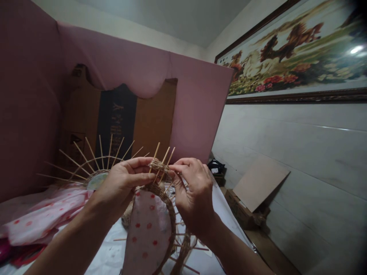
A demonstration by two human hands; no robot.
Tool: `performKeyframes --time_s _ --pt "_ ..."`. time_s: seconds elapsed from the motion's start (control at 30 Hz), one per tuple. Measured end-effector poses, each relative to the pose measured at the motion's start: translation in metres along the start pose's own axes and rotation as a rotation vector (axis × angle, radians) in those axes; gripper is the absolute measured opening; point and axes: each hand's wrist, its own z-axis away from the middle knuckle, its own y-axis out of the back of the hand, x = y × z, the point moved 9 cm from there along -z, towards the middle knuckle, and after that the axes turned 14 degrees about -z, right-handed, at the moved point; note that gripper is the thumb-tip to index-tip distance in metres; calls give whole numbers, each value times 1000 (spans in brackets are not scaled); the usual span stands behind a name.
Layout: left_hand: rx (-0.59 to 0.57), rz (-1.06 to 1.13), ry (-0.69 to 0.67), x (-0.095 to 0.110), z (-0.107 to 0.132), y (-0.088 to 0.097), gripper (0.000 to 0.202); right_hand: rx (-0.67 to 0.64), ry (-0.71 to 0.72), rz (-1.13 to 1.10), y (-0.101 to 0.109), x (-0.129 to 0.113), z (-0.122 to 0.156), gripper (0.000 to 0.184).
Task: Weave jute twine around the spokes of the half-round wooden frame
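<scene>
A half-round piece of weaving [149,233] stands before me, faced with white cloth dotted with red flowers and rimmed with braided brown cord. Thin wooden sticks [165,154] rise from its top edge, and a short woven cord band [158,165] runs across three of them. My left hand [122,179] pinches the left end of this band between thumb and fingers. At the band's right end, my right hand [196,189] is closed with thumb and fingertips together on the cord; the exact grip is partly hidden. Loose brown cord [183,248] hangs below the right hand.
Behind my left hand, a second round frame [99,179] has sticks fanning outward. Red-dotted cloth [48,217] lies bunched at left on the white-covered table [110,248]. Pink panels [197,103] and a cardboard sheet [155,114] stand behind. Boxes [241,208] sit by the right wall.
</scene>
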Motion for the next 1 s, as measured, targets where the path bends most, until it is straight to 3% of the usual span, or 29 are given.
performKeyframes --time_s 0.3,0.67,0.87,1.0 --pt "-40 7 -21 0 -1 -6 25 -27 -7 22 -8 3 1 11" --pt "-50 -8 -27 -1 -1 -6 25 57 -76 -50 1 10 1 11" --pt "-55 15 -33 -1 -2 -7 24 13 -69 -35 0 8 0 16" --pt "-59 23 -28 0 -1 -7 23 15 -40 -19 0 4 0 9"
